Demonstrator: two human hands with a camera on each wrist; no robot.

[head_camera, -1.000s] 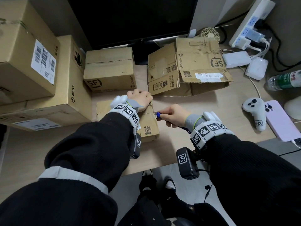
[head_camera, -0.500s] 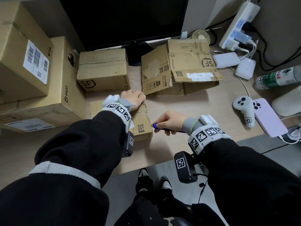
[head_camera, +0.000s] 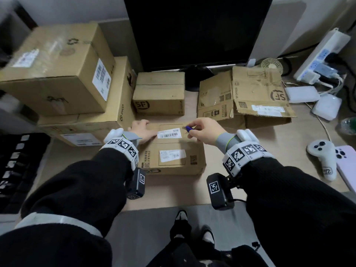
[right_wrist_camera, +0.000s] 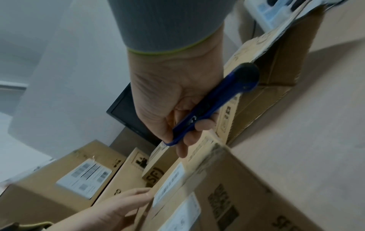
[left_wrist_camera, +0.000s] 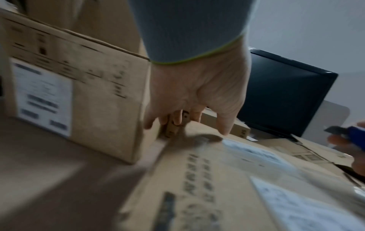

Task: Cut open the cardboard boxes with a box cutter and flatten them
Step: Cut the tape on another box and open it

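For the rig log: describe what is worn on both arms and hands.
Both arms wear black ribbed sleeves over grey cuffs edged in yellow-green. The left hand and right hand are bare. Each wrist carries a white band of black-and-white square markers with a white housing on top, plus a black camera block tagged the same way; a black cable trails from the right one.

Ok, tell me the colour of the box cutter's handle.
Dark blue; the box cutter shows best in the right wrist view.

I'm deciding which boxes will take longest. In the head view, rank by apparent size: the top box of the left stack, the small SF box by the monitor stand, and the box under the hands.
1. Top box of the left stack, clearly largest.
2. Box under the hands.
3. Small SF box.
The last two look close, and the box under the hands sits nearer the camera, so their order is unsure.
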